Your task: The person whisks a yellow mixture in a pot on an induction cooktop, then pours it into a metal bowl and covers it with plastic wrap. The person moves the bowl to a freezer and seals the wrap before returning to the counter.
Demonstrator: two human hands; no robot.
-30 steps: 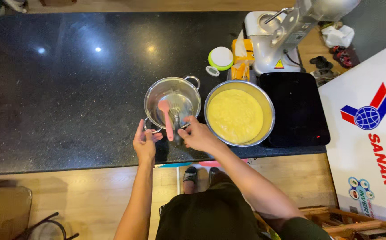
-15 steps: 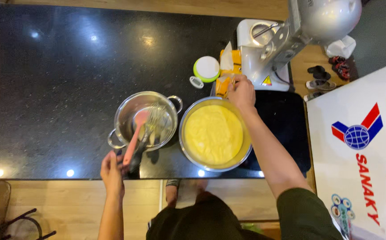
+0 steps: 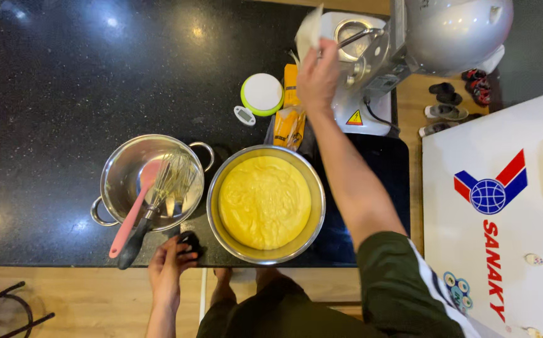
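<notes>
Right hand [image 3: 317, 78] raised, pinching pale paper packet [image 3: 309, 32] beside silver stand mixer [image 3: 409, 44]. Left hand [image 3: 168, 269] closed on small black object [image 3: 190, 241], possibly a lid, at black counter's [image 3: 46, 94] edge. Yellow-orange packages [image 3: 289, 119] behind steel batter bowl [image 3: 265, 203].

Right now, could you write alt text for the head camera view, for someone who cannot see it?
Seen from above, a person's right hand lifts a pale packet beside a stand mixer, while the left hand rests at the black counter edge on a small dark object. Between them sit a steel bowl of yellow batter and a pot holding a whisk and pink spatula.
</notes>
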